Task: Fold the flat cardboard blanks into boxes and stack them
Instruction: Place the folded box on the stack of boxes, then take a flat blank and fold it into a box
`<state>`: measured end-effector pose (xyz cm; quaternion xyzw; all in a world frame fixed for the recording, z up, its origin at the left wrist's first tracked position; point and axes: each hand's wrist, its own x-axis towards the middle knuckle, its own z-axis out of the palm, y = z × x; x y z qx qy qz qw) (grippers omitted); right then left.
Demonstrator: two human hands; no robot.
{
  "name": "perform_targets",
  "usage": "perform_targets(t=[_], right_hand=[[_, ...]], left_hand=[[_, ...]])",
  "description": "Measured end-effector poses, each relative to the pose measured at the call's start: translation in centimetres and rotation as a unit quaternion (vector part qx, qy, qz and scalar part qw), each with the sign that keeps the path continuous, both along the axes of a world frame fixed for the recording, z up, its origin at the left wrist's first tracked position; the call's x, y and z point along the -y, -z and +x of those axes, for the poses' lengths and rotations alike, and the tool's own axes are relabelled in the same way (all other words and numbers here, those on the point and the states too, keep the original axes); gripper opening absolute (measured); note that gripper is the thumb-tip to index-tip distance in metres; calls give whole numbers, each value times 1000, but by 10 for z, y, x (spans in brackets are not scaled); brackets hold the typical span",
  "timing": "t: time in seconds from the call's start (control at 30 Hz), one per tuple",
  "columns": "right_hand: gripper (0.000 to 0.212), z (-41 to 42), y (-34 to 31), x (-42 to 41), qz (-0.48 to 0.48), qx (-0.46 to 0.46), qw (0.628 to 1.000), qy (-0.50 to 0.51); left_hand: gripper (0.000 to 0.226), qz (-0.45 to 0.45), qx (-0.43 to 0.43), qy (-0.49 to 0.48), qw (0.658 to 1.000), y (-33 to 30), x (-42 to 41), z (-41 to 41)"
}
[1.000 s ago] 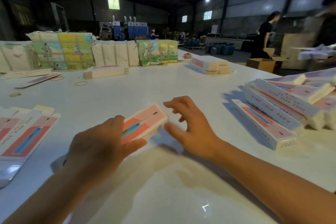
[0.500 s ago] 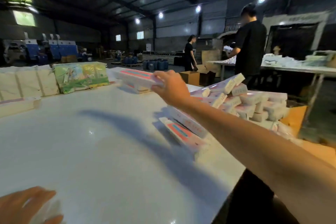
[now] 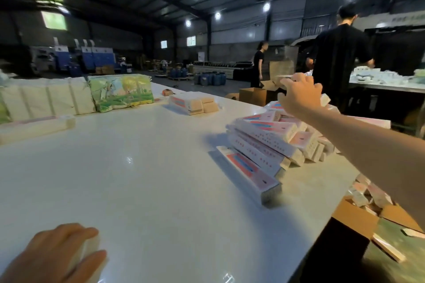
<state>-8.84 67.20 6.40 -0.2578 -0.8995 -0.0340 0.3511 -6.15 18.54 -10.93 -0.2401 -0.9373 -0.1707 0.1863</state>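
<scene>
Boxes (image 3: 271,142), folded and printed pink, red and blue, lie heaped at about three o'clock from my viewpoint, on the right side of the white table (image 3: 142,172). They lean on one another in a loose slope, long sides running toward me, and the lowest one lies flat on the table at the near foot of the heap. My right hand (image 3: 299,96) hangs just over the far top of that heap, at about one o'clock, fingers spread and pointing away from me. It grasps nothing I can see, and I cannot tell whether the fingertips touch the topmost box.

My left hand (image 3: 59,253) sits at seven o'clock near the table's close edge, resting on something pale and blurred, with the fingers curved over it. I cannot tell what that thing is, nor whether the hand truly grips it.

A smaller stack of boxes (image 3: 190,103) stands at twelve o'clock on the far part of the table, well apart from the heap. At eleven o'clock a colourful wrapped pack (image 3: 119,92) lies beside a row of pale wrapped bundles (image 3: 46,99). Off the table at four o'clock an open brown carton (image 3: 358,218) holds more boxes. A person in black (image 3: 340,57) stands beyond the heap at another table (image 3: 388,87).
</scene>
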Motion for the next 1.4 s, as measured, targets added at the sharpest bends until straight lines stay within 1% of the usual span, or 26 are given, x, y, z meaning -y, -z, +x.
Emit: perform_targets(t=[0.07, 0.1, 0.13, 0.17, 0.2, 0.23, 0.3, 0.37, 0.43, 0.47, 0.6, 0.67, 0.73, 0.8, 0.87, 0.93, 0.97, 1.03, 1.07, 1.1, 1.17, 1.2, 1.33, 1.4], right_hand=[[39, -8, -10, 49, -13, -84, 988, -129], [36, -10, -11, 77, -16, -117, 974, -194], [33, -9, -9, 107, -21, -138, 956, -259], [29, -6, -2, 136, -26, -146, 936, -320], [26, -2, 9, 166, -29, -139, 915, -379], [23, 3, 24, 194, -32, -118, 894, -430], [20, 12, 64, 241, -52, -30, 864, -500], [20, 18, 108, 272, -68, 89, 851, -512], [21, 22, 141, 285, -53, 169, 844, -507], [21, 23, 149, 287, -47, 181, 842, -506], [17, 20, 157, 286, -52, 167, 836, -521], [15, 17, 155, 285, -61, 161, 836, -520], [15, 15, 156, 285, -59, 147, 836, -524], [17, 11, 158, 281, -64, 138, 833, -532], [17, 9, 159, 282, -65, 136, 827, -542], [19, 10, 159, 282, -67, 128, 825, -547], [20, 10, 159, 282, -68, 123, 825, -548], [19, 11, 158, 283, -70, 125, 824, -549], [17, 12, 157, 284, -69, 128, 823, -549], [16, 12, 156, 284, -68, 131, 823, -549], [19, 10, 155, 284, -69, 133, 822, -549], [20, 10, 155, 285, -70, 135, 821, -550], [24, 12, 154, 286, -66, 128, 819, -555], [25, 13, 155, 288, -66, 122, 820, -555]], left_hand=[[40, 14, -15, -23, 1000, -13, -3, 11], [46, 3, -3, -35, 999, -17, -6, 16], [60, -16, 42, -49, 998, -23, -9, 20], [71, -33, 70, -51, 996, -26, -11, 23], [77, -48, 93, -55, 993, -27, -12, 26], [77, -43, 96, -55, 993, -24, -11, 27], [63, -31, 78, -59, 995, -23, -10, 29], [45, -45, 52, -59, 996, -19, -10, 29], [39, -40, 41, -58, 997, -14, -9, 28], [39, -38, 36, -57, 997, -13, -8, 27], [40, -31, 59, -53, 996, -9, -7, 24], [42, 16, 97, -56, 994, -14, -5, 20], [43, 81, 130, -102, 983, -30, 8, 12], [45, 87, 139, -200, 966, -54, 37, -3], [47, 40, 144, -315, 937, -77, 83, -14], [53, -43, 166, -421, 891, -92, 131, -14], [60, -79, 184, -466, 862, -96, 152, -11], [76, -115, 224, -534, 807, -100, 186, -3], [80, -119, 241, -553, 789, -100, 198, 1], [81, -121, 256, -559, 780, -100, 209, 4], [74, -118, 281, -543, 783, -96, 222, 6], [75, -105, 286, -540, 785, -93, 226, 5], [93, -13, 277, -570, 773, -90, 231, 5], [98, 34, 269, -576, 771, -90, 236, 4]])
